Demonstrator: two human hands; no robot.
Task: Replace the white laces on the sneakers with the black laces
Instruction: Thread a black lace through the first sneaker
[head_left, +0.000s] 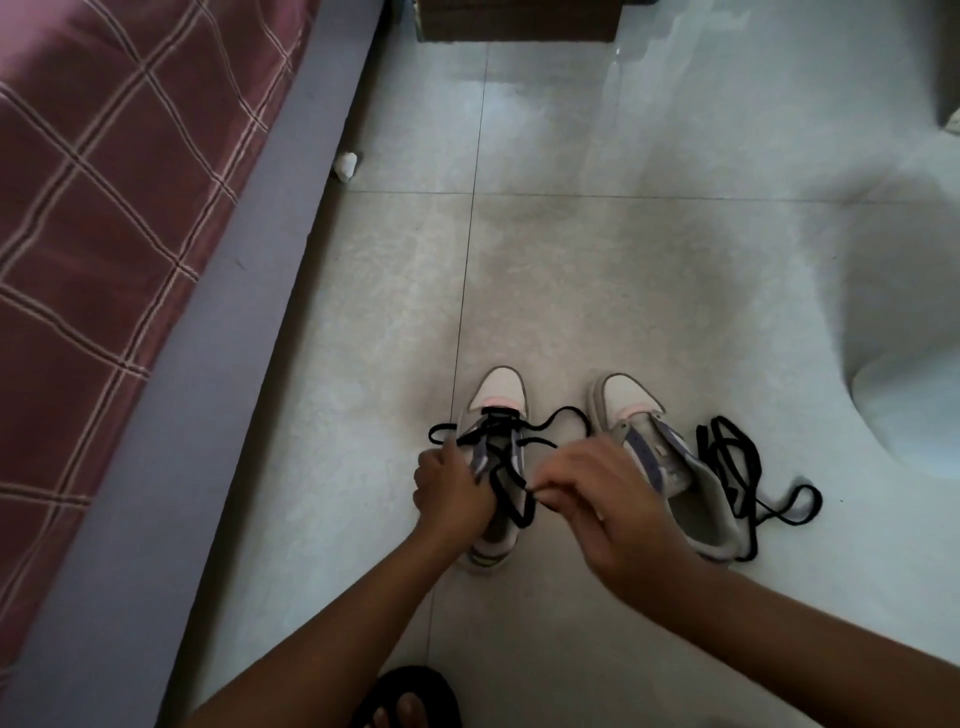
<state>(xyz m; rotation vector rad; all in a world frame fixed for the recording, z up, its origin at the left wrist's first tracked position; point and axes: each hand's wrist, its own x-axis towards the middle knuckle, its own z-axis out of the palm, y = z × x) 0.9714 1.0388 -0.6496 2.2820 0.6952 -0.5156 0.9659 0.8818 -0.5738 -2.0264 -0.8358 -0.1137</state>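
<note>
Nearby, bed (130, 260), perhaps paper scrap (347, 166)

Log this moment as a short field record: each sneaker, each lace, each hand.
left sneaker: on the tiled floor, black lace partly threaded through its eyelets
right sneaker: beside it, no lace in its eyelets
spare black lace: loose heap against the right sneaker's outer side
left hand: gripping the left sneaker's side
right hand: fingers pinching the black lace near its end
white laces: none in view
</note>
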